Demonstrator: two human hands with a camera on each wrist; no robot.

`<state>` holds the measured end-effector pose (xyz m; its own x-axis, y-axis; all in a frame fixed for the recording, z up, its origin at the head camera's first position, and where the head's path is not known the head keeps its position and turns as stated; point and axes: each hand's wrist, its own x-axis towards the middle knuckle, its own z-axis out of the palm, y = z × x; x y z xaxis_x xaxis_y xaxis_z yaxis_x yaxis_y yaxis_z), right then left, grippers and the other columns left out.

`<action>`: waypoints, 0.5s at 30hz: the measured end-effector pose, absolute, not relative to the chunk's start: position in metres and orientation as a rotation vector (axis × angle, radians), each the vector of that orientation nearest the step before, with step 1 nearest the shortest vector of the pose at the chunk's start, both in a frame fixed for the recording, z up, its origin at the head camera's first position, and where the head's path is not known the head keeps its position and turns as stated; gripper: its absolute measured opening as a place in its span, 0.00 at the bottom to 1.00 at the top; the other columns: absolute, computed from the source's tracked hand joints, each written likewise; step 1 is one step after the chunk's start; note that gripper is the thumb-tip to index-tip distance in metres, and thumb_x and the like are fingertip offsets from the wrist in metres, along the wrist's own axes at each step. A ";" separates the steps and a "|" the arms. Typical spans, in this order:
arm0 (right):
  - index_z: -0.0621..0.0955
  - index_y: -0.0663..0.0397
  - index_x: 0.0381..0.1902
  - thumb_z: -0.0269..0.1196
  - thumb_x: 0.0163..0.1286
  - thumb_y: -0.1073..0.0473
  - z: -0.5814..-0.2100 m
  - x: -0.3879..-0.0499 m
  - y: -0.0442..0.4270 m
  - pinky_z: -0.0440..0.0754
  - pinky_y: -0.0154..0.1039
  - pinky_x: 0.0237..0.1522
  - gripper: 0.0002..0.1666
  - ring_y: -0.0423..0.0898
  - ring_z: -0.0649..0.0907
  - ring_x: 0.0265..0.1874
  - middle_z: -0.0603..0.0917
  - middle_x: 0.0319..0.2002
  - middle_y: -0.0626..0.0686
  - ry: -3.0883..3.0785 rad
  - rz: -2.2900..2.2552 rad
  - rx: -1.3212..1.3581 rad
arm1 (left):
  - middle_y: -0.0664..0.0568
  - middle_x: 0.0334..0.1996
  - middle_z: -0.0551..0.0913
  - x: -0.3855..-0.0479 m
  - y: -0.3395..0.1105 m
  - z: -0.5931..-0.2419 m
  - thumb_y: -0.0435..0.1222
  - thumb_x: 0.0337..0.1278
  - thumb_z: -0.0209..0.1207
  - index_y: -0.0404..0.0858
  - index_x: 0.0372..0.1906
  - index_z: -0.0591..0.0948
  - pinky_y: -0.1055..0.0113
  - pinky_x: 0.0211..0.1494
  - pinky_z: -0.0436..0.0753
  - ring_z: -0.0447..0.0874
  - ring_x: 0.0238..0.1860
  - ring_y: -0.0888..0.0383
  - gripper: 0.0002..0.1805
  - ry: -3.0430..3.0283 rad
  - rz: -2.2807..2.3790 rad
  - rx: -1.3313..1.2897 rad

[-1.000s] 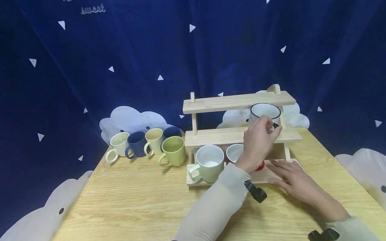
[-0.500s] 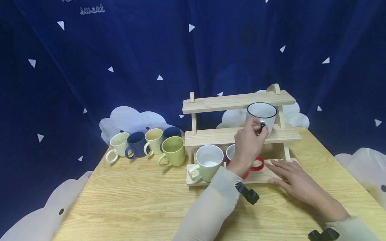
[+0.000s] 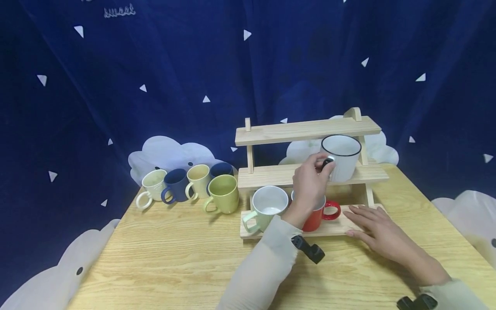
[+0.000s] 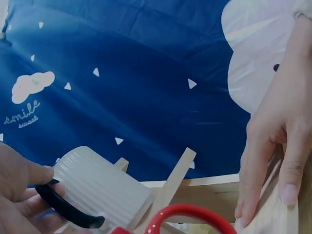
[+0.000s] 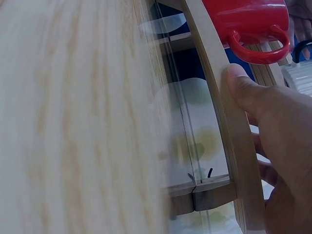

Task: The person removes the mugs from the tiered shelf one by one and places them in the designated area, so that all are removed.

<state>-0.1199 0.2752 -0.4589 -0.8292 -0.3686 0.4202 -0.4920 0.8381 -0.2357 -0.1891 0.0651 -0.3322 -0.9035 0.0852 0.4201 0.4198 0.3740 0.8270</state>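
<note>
A white ribbed mug (image 3: 345, 165) with a dark rim is at the right part of the wooden rack's middle shelf (image 3: 279, 175). Whether its base touches the board I cannot tell. My left hand (image 3: 310, 183) pinches its black handle (image 4: 68, 207) between thumb and fingers. On the bottom shelf (image 3: 341, 227), my right hand (image 3: 377, 232) rests at the right end with straight fingers, thumb at the front edge in the right wrist view. Between the hands stands a red mug (image 3: 313, 220), partly hidden by my left wrist. A pale green mug (image 3: 269, 211) is left of it.
Left of the rack, on the wooden table (image 3: 162, 258), stand a cream mug (image 3: 154, 185), a blue mug (image 3: 176, 185), a yellow mug (image 3: 199, 181), another blue mug (image 3: 221, 169) and an olive green mug (image 3: 224, 194). The rack's top shelf (image 3: 306, 131) overhangs behind the white mug.
The white mug shifted slightly left, then back right, and its handle has turned toward the left. My left hand moved left with the handle, uncovering more of the red mug. My right hand stayed put.
</note>
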 end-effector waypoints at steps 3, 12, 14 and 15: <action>0.79 0.50 0.61 0.69 0.62 0.46 -0.459 -0.120 0.275 0.56 0.71 0.65 0.31 0.66 0.73 0.60 0.77 0.60 0.62 -2.658 0.476 0.646 | 0.59 0.35 0.88 -0.190 0.062 -0.332 0.41 0.62 0.64 0.45 0.50 0.85 0.79 0.33 0.76 0.79 0.30 0.72 0.13 -2.313 -1.577 -0.432; 0.79 0.50 0.62 0.68 0.64 0.46 -0.458 -0.119 0.275 0.53 0.70 0.67 0.31 0.66 0.72 0.61 0.77 0.61 0.62 -2.673 0.490 0.640 | 0.59 0.34 0.87 -0.195 0.056 -0.334 0.38 0.60 0.65 0.44 0.48 0.87 0.77 0.28 0.80 0.81 0.28 0.67 0.12 -2.253 -1.778 -0.378; 0.79 0.50 0.62 0.68 0.64 0.45 -0.458 -0.119 0.274 0.53 0.69 0.67 0.31 0.66 0.72 0.61 0.77 0.61 0.62 -2.682 0.489 0.639 | 0.59 0.34 0.87 -0.195 0.053 -0.333 0.38 0.60 0.65 0.45 0.48 0.88 0.77 0.31 0.80 0.82 0.30 0.68 0.12 -2.242 -1.820 -0.358; 0.78 0.50 0.62 0.68 0.64 0.45 -0.458 -0.119 0.274 0.53 0.68 0.67 0.31 0.66 0.72 0.61 0.77 0.61 0.62 -2.685 0.487 0.639 | 0.60 0.34 0.87 -0.196 0.051 -0.332 0.38 0.60 0.65 0.46 0.48 0.88 0.77 0.33 0.80 0.82 0.32 0.68 0.11 -2.235 -1.835 -0.351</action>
<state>-0.1193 0.2742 -0.4576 -0.8420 -0.3667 0.3957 -0.4824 0.8402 -0.2478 -0.1955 0.0515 -0.3324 -0.9454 0.0402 0.3233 0.3250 0.1879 0.9269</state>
